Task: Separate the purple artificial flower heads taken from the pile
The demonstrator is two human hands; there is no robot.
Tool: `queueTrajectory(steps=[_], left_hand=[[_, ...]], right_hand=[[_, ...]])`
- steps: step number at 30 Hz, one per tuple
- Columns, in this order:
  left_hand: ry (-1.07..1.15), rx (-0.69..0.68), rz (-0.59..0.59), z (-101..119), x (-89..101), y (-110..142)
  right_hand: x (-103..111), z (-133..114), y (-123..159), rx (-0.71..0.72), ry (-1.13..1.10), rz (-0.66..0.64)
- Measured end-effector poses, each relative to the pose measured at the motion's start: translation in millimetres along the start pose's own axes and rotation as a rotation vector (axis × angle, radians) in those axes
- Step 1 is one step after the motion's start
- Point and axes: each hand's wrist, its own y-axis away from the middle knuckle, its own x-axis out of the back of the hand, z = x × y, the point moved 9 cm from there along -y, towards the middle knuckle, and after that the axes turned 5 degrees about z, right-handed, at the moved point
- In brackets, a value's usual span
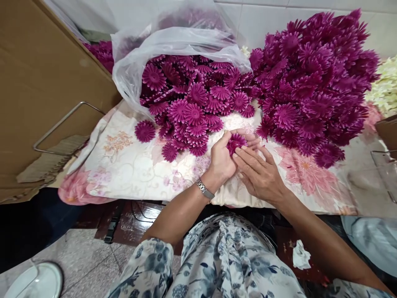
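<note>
A purple artificial flower head [236,143] rests face up in my left hand [223,159], whose palm and fingers curve around it just above the cloth. From the other side my right hand [259,171] reaches over, its fingers bent and pressing at the flower's near edge; its thumb is mostly hidden beneath. Just beyond my hands, a heap of the same purple flower heads [194,114] spills out of a clear plastic bag [130,78]. One loose flower head [144,131] lies at the heap's left side.
A taller pile of purple flowers [313,82] stands at right, with pale cream flowers [386,87] beyond it. The surface is covered by a floral cloth [124,178]. A cardboard box [46,82] with a metal wire handle [58,122] borders the left. A white tiled wall [260,25] closes the back.
</note>
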Motion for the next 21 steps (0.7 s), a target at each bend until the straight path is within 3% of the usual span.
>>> queueTrajectory(steps=[5,10,13,16,21], left_hand=[[-0.056,0.04,0.026,-3.4,-0.3,1.5],[-0.067,-0.013,0.011,7.2,2.7,-1.0],[-0.097,-0.13,0.063,19.9,9.3,-4.1],[-0.144,-0.274,0.071,33.1,9.4,-3.2],[-0.181,-0.239,0.087,33.0,8.5,1.5]], right_hand=[[-5.5,13.9,-10.5,-0.142,0.052,0.013],[-16.2,-1.6,-9.7,-0.117,-0.053,-0.012],[-5.9,-5.3,-6.8,-0.065,-0.152,0.03],[15.6,8.9,-11.3,-0.101,-0.243,0.151],[29.7,31.9,-31.1,-0.18,-0.224,0.204]])
